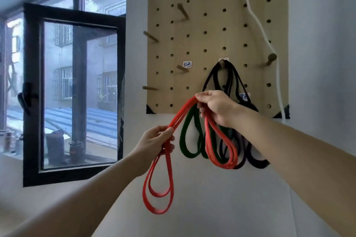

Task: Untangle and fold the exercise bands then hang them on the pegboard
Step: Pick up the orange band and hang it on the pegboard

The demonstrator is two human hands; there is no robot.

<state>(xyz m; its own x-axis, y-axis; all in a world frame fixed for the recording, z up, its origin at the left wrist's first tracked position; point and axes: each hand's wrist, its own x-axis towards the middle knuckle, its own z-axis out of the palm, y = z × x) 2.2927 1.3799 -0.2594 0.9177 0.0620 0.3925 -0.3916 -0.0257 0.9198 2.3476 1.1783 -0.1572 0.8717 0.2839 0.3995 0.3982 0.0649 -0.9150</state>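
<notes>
A red exercise band runs between both hands in front of the wooden pegboard. My left hand pinches it low, with two red loops hanging beneath. My right hand, higher and near the board's bottom edge, grips the red band's other end together with a dark green band, whose loops dangle below it. A black or dark purple band hangs from a peg just behind my right hand; its lower loops are partly hidden by my wrist.
Several wooden pegs stick out of the board, one below a small white label. A white rope hangs down the board's right side. An open black-framed window stands at left. White wall lies below.
</notes>
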